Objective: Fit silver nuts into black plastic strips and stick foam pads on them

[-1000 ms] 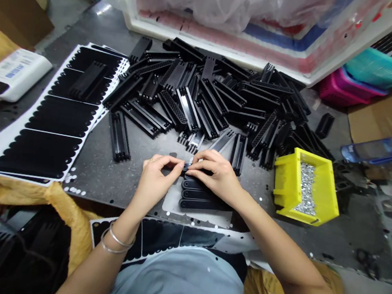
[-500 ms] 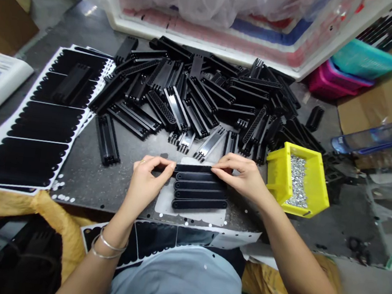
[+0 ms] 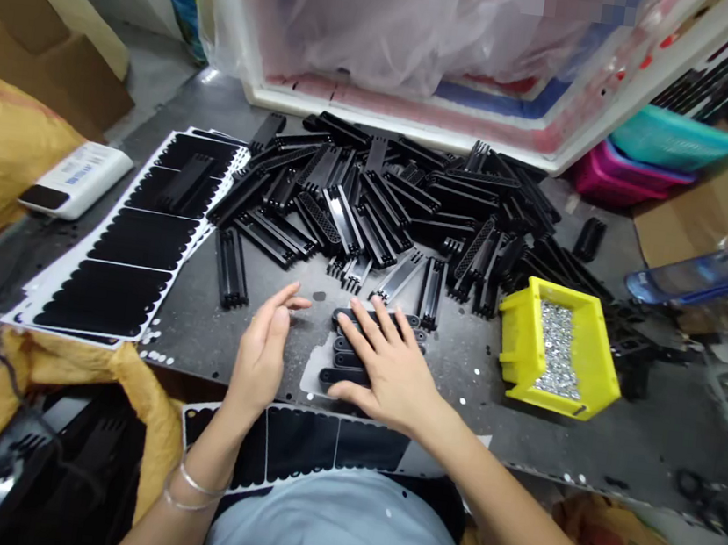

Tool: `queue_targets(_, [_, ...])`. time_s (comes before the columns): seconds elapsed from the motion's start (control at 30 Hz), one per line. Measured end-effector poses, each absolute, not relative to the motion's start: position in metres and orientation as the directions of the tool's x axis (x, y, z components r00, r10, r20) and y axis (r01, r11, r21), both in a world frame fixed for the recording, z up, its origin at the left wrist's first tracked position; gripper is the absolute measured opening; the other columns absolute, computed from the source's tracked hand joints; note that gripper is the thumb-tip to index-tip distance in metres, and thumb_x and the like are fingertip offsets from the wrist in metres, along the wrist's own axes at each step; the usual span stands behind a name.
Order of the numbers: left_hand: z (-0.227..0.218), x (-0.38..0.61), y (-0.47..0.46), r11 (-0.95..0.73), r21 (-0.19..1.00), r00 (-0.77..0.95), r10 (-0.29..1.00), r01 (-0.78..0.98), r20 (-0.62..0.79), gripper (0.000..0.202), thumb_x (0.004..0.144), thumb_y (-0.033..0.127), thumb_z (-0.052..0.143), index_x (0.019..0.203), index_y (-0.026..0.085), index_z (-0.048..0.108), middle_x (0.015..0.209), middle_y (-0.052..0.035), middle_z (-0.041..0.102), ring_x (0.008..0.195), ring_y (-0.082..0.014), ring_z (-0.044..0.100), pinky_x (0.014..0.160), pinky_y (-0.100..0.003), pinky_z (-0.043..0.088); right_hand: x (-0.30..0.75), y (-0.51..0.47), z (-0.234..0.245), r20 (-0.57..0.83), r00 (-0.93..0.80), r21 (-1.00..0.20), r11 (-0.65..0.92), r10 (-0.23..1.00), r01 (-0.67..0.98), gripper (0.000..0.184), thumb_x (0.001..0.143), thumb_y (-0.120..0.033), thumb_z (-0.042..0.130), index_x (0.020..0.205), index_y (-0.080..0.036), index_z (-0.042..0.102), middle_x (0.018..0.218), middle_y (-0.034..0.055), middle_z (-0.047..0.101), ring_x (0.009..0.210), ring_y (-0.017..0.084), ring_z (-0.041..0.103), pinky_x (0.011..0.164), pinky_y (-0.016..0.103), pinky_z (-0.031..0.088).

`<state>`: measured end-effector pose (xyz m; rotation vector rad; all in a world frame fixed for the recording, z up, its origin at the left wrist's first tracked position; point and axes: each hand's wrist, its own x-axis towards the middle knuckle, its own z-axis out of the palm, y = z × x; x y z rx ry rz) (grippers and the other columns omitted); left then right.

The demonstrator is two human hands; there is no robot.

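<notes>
My right hand [image 3: 387, 366] lies flat with spread fingers on a row of black slotted plastic strips [image 3: 341, 361] that rest on a white backing sheet [image 3: 313, 376] at the near edge of the dark table [image 3: 218, 325]. My left hand [image 3: 262, 351] hovers just left of the strips, fingers stretched out and holding nothing. Behind them a big heap of black plastic grille parts [image 3: 399, 206] covers the middle of the table.
A yellow bin of small silver screws [image 3: 557, 348] stands to the right. Sheets of black adhesive pads [image 3: 131, 253] lie at the left, a white device [image 3: 76, 180] beyond them. A white tray with plastic bags [image 3: 417, 58] stands behind, coloured baskets [image 3: 658, 149] at back right.
Both hands let go of the top strip they were pinching. The right hand now presses flat on the strips; the left has opened and drawn back. The camera tilted.
</notes>
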<state>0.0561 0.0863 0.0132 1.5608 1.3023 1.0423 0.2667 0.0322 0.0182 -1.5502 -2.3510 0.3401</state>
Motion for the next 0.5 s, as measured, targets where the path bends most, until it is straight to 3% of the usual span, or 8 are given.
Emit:
queue_targets(0.07, [0.012, 0.06, 0.086, -0.229, 0.925, 0.275, 0.95, 0.304, 0.145, 0.061, 0.109, 0.058, 0.029, 0.156, 0.023, 0.043, 0.149, -0.0127, 0.059, 0.144, -0.0253, 0.051, 0.124, -0.045, 0.033, 0.256, 0.038, 0.015, 0.12, -0.4, -0.378, 0.414, 0.909, 0.828, 0.096, 0.094, -0.077, 0.049, 0.165, -0.018, 0.027, 0.172, 0.0123, 0.023, 0.161, 0.037, 0.015, 0.13, 0.064, 0.017])
queue_targets(0.13, [0.009, 0.068, 0.089, -0.383, 0.861, 0.466, 0.861, 0.334, 0.202, 0.079, 0.102, 0.073, 0.029, 0.164, 0.024, 0.027, 0.167, -0.0154, 0.038, 0.157, -0.0304, 0.03, 0.129, -0.053, 0.022, 0.259, 0.041, 0.014, 0.122, -0.422, -0.418, 0.432, 0.898, 0.799, 0.088, 0.1, -0.071, 0.042, 0.166, -0.015, 0.023, 0.172, 0.0134, 0.025, 0.162, 0.031, 0.018, 0.131, 0.058, 0.019])
queue_targets(0.2, [0.005, 0.079, 0.093, -0.531, 0.754, 0.621, 0.755, 0.386, 0.213, 0.106, 0.087, 0.088, 0.043, 0.167, 0.023, 0.018, 0.172, -0.0188, 0.023, 0.161, -0.038, 0.014, 0.129, -0.062, 0.014, 0.273, 0.038, 0.012, 0.122, -0.38, -0.451, 0.393, 0.917, 0.801, 0.078, 0.106, -0.061, 0.037, 0.167, -0.014, 0.02, 0.17, 0.0148, 0.027, 0.161, 0.028, 0.022, 0.131, 0.056, 0.024])
queue_targets(0.23, [0.003, 0.086, 0.094, -0.589, 0.694, 0.673, 0.711, 0.413, 0.203, 0.119, 0.078, 0.092, 0.054, 0.167, 0.021, 0.018, 0.172, -0.0213, 0.022, 0.161, -0.0419, 0.012, 0.128, -0.066, 0.012, 0.283, 0.034, 0.01, 0.124, -0.338, -0.459, 0.356, 0.933, 0.814, 0.074, 0.108, -0.056, 0.035, 0.167, -0.015, 0.019, 0.17, 0.0153, 0.028, 0.16, 0.028, 0.024, 0.129, 0.056, 0.026])
queue_targets(0.33, [-0.001, 0.107, 0.092, -0.692, 0.541, 0.738, 0.65, 0.478, 0.179, 0.138, 0.056, 0.08, 0.084, 0.162, 0.013, 0.028, 0.159, -0.0284, 0.041, 0.152, -0.0489, 0.031, 0.124, -0.069, 0.019, 0.316, 0.012, -0.002, 0.162, -0.199, -0.456, 0.252, 0.967, 0.854, 0.066, 0.11, -0.047, 0.034, 0.168, -0.021, 0.015, 0.169, 0.0146, 0.032, 0.159, 0.03, 0.027, 0.127, 0.062, 0.028])
queue_targets(0.4, [-0.001, 0.117, 0.087, -0.708, 0.493, 0.729, 0.656, 0.506, 0.195, 0.133, 0.053, 0.065, 0.094, 0.158, 0.008, 0.035, 0.148, -0.0298, 0.051, 0.139, -0.0467, 0.046, 0.12, -0.064, 0.031, 0.333, -0.002, -0.009, 0.237, -0.123, -0.462, 0.223, 0.964, 0.859, 0.062, 0.111, -0.042, 0.033, 0.168, -0.027, 0.016, 0.169, 0.0121, 0.034, 0.159, 0.03, 0.027, 0.126, 0.065, 0.027])
queue_targets(0.5, [0.006, 0.111, 0.075, -0.67, 0.513, 0.643, 0.718, 0.537, 0.265, 0.122, 0.057, 0.061, 0.091, 0.156, 0.011, 0.038, 0.142, -0.0257, 0.053, 0.133, -0.0432, 0.049, 0.117, -0.061, 0.036, 0.348, -0.021, -0.009, 0.356, -0.019, -0.519, 0.215, 0.934, 0.828, 0.053, 0.111, -0.038, 0.03, 0.163, -0.032, 0.033, 0.169, 0.0066, 0.036, 0.158, 0.031, 0.031, 0.126, 0.065, 0.026])
